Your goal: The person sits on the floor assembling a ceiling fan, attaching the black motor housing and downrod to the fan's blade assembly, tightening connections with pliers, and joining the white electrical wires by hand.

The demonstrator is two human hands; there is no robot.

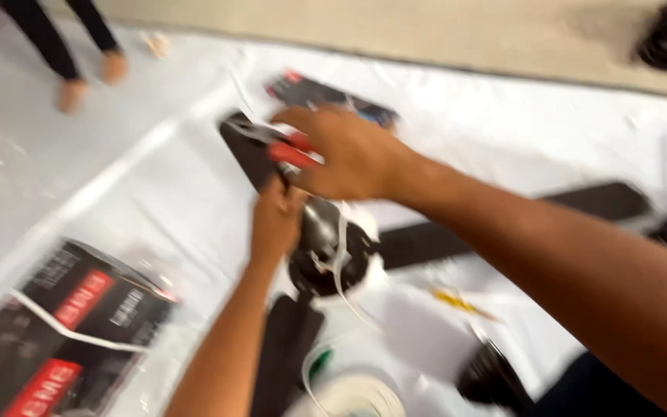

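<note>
The ceiling fan (pixel 326 255) lies on a white plastic sheet (pixel 503 131) spread on the floor, with 3 dark blades in view radiating from the black motor housing. The blade in hand (pixel 245 150) runs from the housing toward the far left of the sheet; that is its long axis.

The right hand (pixel 349 154) crosses over this blade, grip closed on a red-handled tool (pixel 291 150), which lies roughly across the blade. The left hand (pixel 275 220) sits just below, at the blade root beside the housing; motion blur hides whether its grip is closed.

The right hand is nearer the blade's outer part, the left hand nearer the housing. A black and red carton (pixel 63 324) lies at the sheet's near left corner.
</note>
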